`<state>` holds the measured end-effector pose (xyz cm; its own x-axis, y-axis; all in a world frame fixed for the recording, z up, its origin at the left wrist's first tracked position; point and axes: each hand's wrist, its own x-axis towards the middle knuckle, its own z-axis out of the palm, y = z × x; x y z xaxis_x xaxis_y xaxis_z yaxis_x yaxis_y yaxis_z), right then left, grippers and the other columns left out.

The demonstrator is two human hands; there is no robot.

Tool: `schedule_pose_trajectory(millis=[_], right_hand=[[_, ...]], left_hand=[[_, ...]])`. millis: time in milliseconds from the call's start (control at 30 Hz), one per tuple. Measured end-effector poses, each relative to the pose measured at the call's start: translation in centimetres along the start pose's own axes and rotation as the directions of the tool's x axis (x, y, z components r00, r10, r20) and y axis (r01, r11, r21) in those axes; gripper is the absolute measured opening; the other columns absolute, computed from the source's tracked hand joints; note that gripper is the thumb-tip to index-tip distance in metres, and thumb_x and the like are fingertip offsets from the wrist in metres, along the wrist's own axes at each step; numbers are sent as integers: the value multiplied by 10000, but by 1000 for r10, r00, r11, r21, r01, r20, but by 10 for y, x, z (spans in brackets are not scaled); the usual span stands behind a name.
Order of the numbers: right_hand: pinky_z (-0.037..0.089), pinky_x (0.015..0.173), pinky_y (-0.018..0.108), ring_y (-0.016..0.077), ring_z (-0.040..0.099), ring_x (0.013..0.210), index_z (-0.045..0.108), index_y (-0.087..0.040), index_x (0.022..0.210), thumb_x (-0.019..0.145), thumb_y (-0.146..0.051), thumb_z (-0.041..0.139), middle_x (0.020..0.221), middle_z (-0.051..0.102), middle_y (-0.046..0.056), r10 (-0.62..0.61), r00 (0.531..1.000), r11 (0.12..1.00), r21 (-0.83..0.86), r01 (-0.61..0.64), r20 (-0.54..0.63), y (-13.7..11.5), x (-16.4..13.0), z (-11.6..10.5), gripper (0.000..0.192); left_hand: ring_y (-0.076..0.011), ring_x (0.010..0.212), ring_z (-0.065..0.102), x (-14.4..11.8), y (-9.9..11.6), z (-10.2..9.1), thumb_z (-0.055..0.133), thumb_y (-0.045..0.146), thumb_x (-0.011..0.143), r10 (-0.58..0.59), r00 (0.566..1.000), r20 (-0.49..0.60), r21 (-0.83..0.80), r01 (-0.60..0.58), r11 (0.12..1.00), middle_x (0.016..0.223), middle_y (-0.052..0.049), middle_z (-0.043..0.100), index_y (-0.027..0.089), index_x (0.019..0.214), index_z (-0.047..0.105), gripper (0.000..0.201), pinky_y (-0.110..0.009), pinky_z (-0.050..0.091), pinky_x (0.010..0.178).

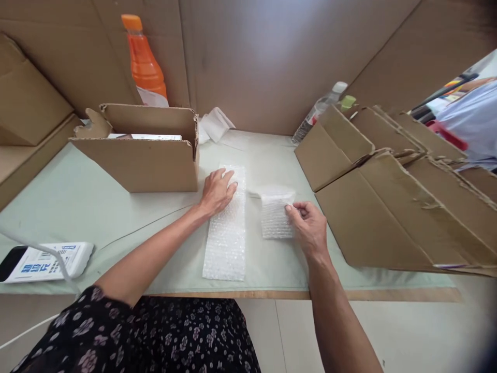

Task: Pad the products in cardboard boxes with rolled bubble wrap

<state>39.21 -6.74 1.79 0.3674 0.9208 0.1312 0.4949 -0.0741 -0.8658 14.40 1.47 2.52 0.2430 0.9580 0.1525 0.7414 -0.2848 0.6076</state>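
A long strip of bubble wrap (225, 248) lies flat on the pale green tabletop. My left hand (218, 192) rests on its upper part, fingers spread. To the right, my right hand (308, 224) pinches the edge of a small bubble wrap pouch (275, 217) between thumb and fingers. The pouch looks roughly square; whether anything is inside cannot be made out. A gap of bare cloth separates strip and pouch.
An open cardboard box (163, 166) with flat items stands behind my left arm. More cardboard boxes (373, 207) crowd the right side. An orange bottle (145, 65), a clear bottle (318, 111) and crumpled white wrap (215, 124) are at the back. A phone (13, 261) lies left.
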Motion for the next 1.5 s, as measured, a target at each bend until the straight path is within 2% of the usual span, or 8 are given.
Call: schedule_pose_trajectory(millis=[100,333,600,767,967,1133,1333,1500], right_hand=[[477,603,288,160,587,660,593,-222,1151,801,-504,712,822,662,10,61,991,954,284,-93,118,-26,-31,5,465],[521,646,294,155,610,692,236,-286,1594,879,-452,704,917,686,29,175,843,794,434,-426,508,-54,-129,34,870],[366,461,207,89,407,551,531,-251,1444,874,-442,669,774,549,-16,219,816,877,259,-405,536,-46,-147,33,616],[415,446,233,109,429,523,452,-247,1517,906,-454,582,691,464,-51,243,726,952,-16,-305,643,-50,-134,31,658],[470,571,271,133,528,595,574,-227,1423,953,-390,518,703,588,-31,126,783,966,-254,43,609,-52,-123,22,501],[531,667,310,162,630,698,635,-221,1319,984,-300,508,802,684,7,-100,813,913,-271,304,574,-43,-135,3,367],[568,884,388,221,638,1088,566,-248,1345,941,-89,502,1217,666,97,-451,601,708,-145,691,660,-32,-150,-15,438],[559,923,471,275,604,1191,555,-246,1339,936,-123,550,1331,621,133,-489,575,640,-178,748,656,-23,-149,-10,421]], left_hand=[[-240,1128,640,-49,7,-17,424,354,1005,-68,996,62,-199,79,977,1251,-133,669,154,1395,551,456,-387,506,973],[-130,714,580,-120,15,-20,704,466,837,-317,859,402,-796,499,343,844,1,623,210,1508,434,768,-252,460,665],[-120,680,562,-122,12,-24,611,229,801,-271,961,56,-710,229,666,812,-26,669,156,1022,750,271,-231,448,625],[-113,628,549,-132,2,-22,599,194,793,-257,951,171,-532,309,788,829,-15,685,145,1062,729,304,-234,424,579],[-116,591,471,-136,-5,-23,557,60,730,-269,949,163,-432,313,846,616,55,545,170,902,730,267,-258,377,625],[-116,565,468,-135,-8,-26,575,94,750,-279,932,233,-422,355,834,612,54,532,175,910,726,235,-252,362,576],[-89,540,458,-135,-2,-26,556,154,805,-342,875,342,-571,483,664,692,40,536,154,989,697,232,-217,381,517],[-85,594,483,-142,7,-19,565,127,785,-431,818,381,-626,572,531,786,19,556,135,1113,652,339,-199,386,525]])
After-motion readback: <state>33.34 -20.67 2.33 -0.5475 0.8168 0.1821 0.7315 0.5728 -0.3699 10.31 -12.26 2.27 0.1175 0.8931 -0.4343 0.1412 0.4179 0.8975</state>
